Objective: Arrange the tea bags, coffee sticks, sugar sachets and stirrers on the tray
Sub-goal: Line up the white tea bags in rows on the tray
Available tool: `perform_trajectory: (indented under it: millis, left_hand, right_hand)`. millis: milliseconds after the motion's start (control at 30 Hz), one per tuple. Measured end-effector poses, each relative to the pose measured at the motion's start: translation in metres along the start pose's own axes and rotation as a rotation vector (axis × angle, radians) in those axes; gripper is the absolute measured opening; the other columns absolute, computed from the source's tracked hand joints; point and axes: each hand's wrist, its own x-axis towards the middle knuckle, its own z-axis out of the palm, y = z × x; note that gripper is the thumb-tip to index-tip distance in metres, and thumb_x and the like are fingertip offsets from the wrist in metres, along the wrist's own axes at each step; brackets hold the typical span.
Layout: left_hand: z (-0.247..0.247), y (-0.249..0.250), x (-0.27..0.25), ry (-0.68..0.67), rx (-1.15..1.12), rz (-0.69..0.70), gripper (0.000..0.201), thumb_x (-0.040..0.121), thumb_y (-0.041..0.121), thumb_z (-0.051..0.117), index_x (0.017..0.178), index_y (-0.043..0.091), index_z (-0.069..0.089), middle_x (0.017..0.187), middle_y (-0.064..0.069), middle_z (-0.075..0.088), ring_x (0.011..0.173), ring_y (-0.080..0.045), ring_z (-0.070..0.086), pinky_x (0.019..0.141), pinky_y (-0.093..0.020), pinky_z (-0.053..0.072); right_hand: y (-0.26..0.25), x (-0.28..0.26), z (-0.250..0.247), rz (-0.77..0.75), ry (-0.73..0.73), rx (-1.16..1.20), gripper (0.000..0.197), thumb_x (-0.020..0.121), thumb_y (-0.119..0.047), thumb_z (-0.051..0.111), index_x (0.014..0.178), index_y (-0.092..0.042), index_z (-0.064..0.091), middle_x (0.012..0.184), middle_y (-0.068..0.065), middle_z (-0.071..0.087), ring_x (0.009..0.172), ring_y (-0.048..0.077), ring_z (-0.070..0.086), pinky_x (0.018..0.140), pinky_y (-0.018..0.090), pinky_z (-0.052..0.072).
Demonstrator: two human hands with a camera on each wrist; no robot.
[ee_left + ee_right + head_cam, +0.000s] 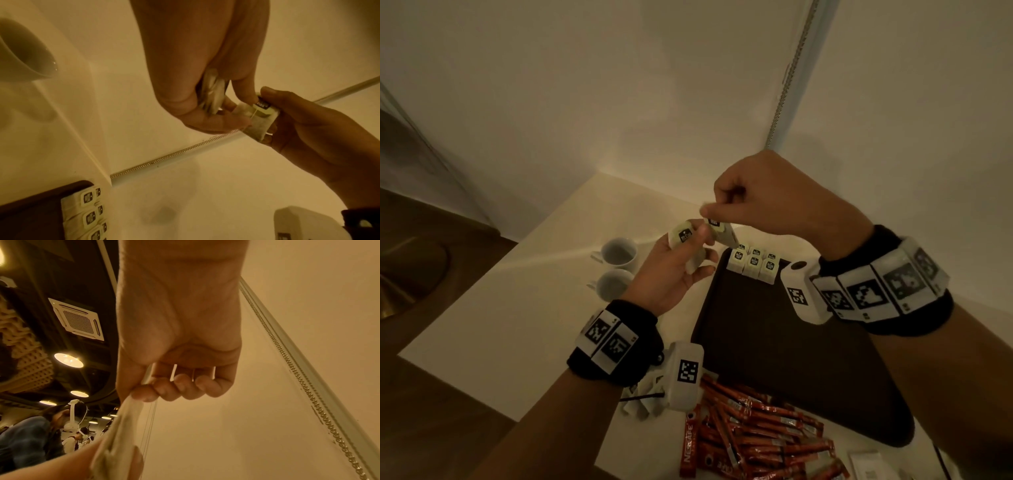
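Right hand (767, 195) pinched one tea bag (259, 121) by its top, lifting it from the small stack (685, 236) gripped in the left hand (671, 274), both above the bench (517, 308) beside the tray (774, 342) holding six more.

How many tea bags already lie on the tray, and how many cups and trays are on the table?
Tea bags on the tray: 6, in two rows of three
Cups: 2
Trays: 1
Total: 9
Not counted: the held tea bags in the left hand and right hand; their number is unclear.
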Motion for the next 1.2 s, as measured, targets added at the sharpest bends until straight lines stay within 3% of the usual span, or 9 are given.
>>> perform_trajectory:
  millis: [300, 400, 467, 567, 700, 933, 1067, 1133, 1200]
  left_hand:
    - [0.011, -0.004, -0.004, -0.026, -0.168, -0.056, 0.028, 0.080, 0.029, 0.057, 0.104, 0.016, 0.060, 0.092, 0.000, 0.073, 0.085, -0.016, 0.071, 0.055, -0.016, 0.052]
    - [0.012, -0.005, -0.003, 0.037, -0.163, -0.020, 0.011, 0.085, 0.019, 0.057, 0.095, 0.015, 0.061, 0.084, 0.000, 0.073, 0.078, -0.015, 0.071, 0.054, -0.017, 0.052]
    - [0.012, -0.004, -0.002, 0.089, -0.099, 0.042, 0.008, 0.092, 0.014, 0.053, 0.089, 0.015, 0.060, 0.079, 0.003, 0.073, 0.073, -0.011, 0.070, 0.054, -0.018, 0.053]
    - [0.010, 0.000, -0.001, 0.136, 0.073, 0.159, 0.010, 0.094, 0.015, 0.054, 0.087, 0.017, 0.062, 0.077, 0.006, 0.071, 0.075, -0.011, 0.070, 0.055, -0.022, 0.053]
    - [0.008, 0.004, 0.000, 0.158, 0.263, 0.262, 0.011, 0.093, 0.014, 0.056, 0.088, 0.018, 0.065, 0.079, 0.004, 0.070, 0.079, -0.015, 0.070, 0.056, -0.025, 0.055]
    - [0.005, 0.004, 0.001, 0.172, 0.342, 0.299, 0.010, 0.093, 0.018, 0.056, 0.096, 0.016, 0.065, 0.094, -0.015, 0.070, 0.077, -0.018, 0.070, 0.058, -0.028, 0.056]
    - [0.008, 0.003, 0.004, 0.213, 0.399, 0.327, 0.009, 0.092, 0.013, 0.059, 0.088, 0.016, 0.066, 0.088, -0.007, 0.068, 0.081, -0.016, 0.069, 0.056, -0.029, 0.058]
    - [0.009, 0.003, 0.005, 0.254, 0.410, 0.356, 0.012, 0.091, 0.011, 0.061, 0.084, 0.020, 0.066, 0.083, 0.001, 0.066, 0.078, -0.011, 0.068, 0.053, -0.027, 0.057]
    - [0.010, 0.003, 0.005, 0.272, 0.419, 0.381, 0.012, 0.091, 0.011, 0.061, 0.085, 0.021, 0.067, 0.084, 0.000, 0.066, 0.079, -0.012, 0.068, 0.053, -0.027, 0.057]
  right_hand:
    - [0.005, 0.000, -0.001, 0.082, 0.000, 0.063, 0.048, 0.090, -0.042, 0.056, 0.047, -0.021, 0.055, 0.036, -0.007, 0.044, 0.036, 0.008, 0.044, 0.046, 0.012, 0.034]
    - [0.006, -0.004, 0.002, 0.122, 0.029, 0.158, 0.050, 0.092, -0.051, 0.045, 0.072, -0.010, 0.066, 0.060, 0.003, 0.060, 0.051, 0.011, 0.051, 0.055, 0.022, 0.040]
    - [0.010, -0.010, 0.004, 0.177, 0.062, 0.284, 0.042, 0.090, -0.052, 0.045, 0.097, -0.018, 0.068, 0.084, -0.002, 0.067, 0.073, 0.006, 0.060, 0.070, 0.022, 0.047]
    - [0.019, -0.018, 0.009, 0.181, 0.079, 0.344, 0.025, 0.082, -0.047, 0.062, 0.099, -0.030, 0.066, 0.096, -0.009, 0.065, 0.085, 0.001, 0.060, 0.071, 0.011, 0.046]
    - [0.024, -0.021, 0.019, 0.168, 0.163, 0.348, 0.012, 0.077, -0.038, 0.071, 0.074, -0.027, 0.066, 0.080, -0.012, 0.063, 0.075, 0.001, 0.058, 0.072, 0.020, 0.047]
    - [0.027, -0.023, 0.019, 0.152, 0.166, 0.423, 0.019, 0.079, -0.033, 0.072, 0.095, -0.024, 0.065, 0.092, -0.013, 0.064, 0.082, 0.000, 0.060, 0.064, 0.005, 0.041]
    - [0.027, -0.025, 0.023, 0.114, 0.229, 0.428, 0.016, 0.079, -0.012, 0.070, 0.080, -0.020, 0.057, 0.075, -0.010, 0.057, 0.070, 0.003, 0.054, 0.060, 0.009, 0.041]
    - [0.027, -0.028, 0.024, 0.105, 0.284, 0.450, 0.023, 0.076, -0.003, 0.065, 0.088, -0.020, 0.056, 0.067, -0.008, 0.054, 0.066, 0.002, 0.053, 0.065, 0.010, 0.041]
    - [0.022, -0.032, 0.024, 0.109, 0.257, 0.448, 0.044, 0.075, -0.005, 0.065, 0.114, -0.023, 0.056, 0.066, -0.008, 0.058, 0.078, 0.000, 0.059, 0.083, 0.011, 0.042]
